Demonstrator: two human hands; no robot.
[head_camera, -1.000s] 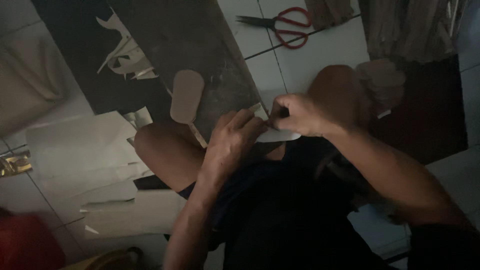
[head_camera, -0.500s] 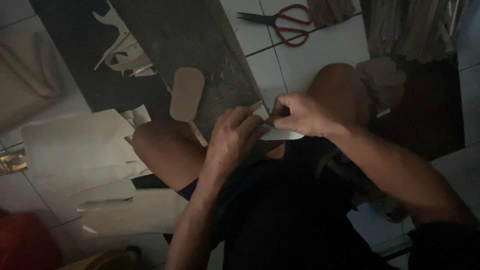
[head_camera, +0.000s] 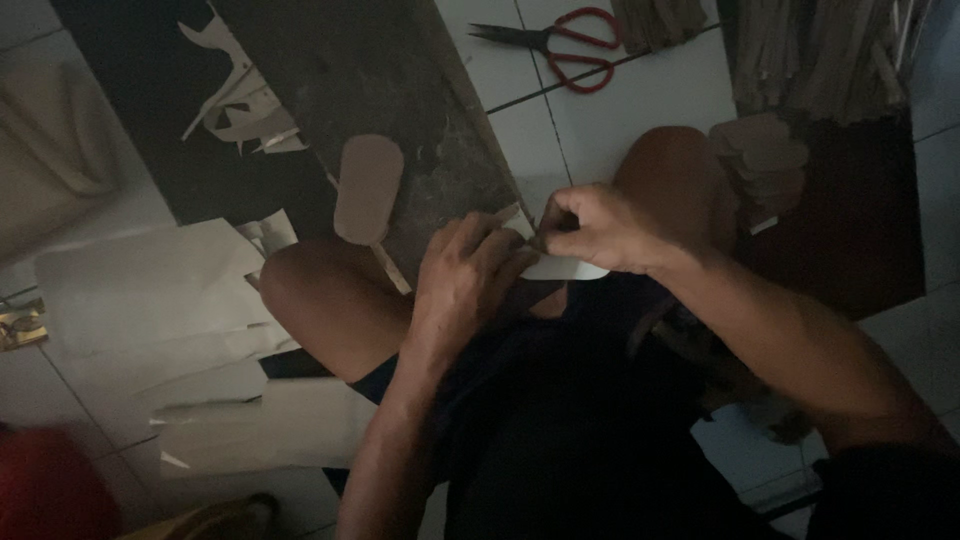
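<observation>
A pale oval paper piece (head_camera: 565, 267) sits between the knees, pinched at its top edge by the right hand (head_camera: 600, 228) while the left hand (head_camera: 468, 282) curls its fingers against it. An oval paddle on a stick (head_camera: 367, 190) lies just beside, on a dark board (head_camera: 380, 90); red-handled scissors (head_camera: 565, 45) rest well apart on the tiled floor (head_camera: 650, 95).

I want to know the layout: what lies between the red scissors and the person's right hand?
Head view: only bare white floor tiles lie between red scissors and right hand.

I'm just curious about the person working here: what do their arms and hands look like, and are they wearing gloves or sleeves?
Both hands are bare: no gloves on the left hand or the right hand, and no rings or watch show in the dim light. The forearms are uncovered too, with no sleeves down to the wrists. A dark sleeve edge seems to begin near the right upper arm.
</observation>
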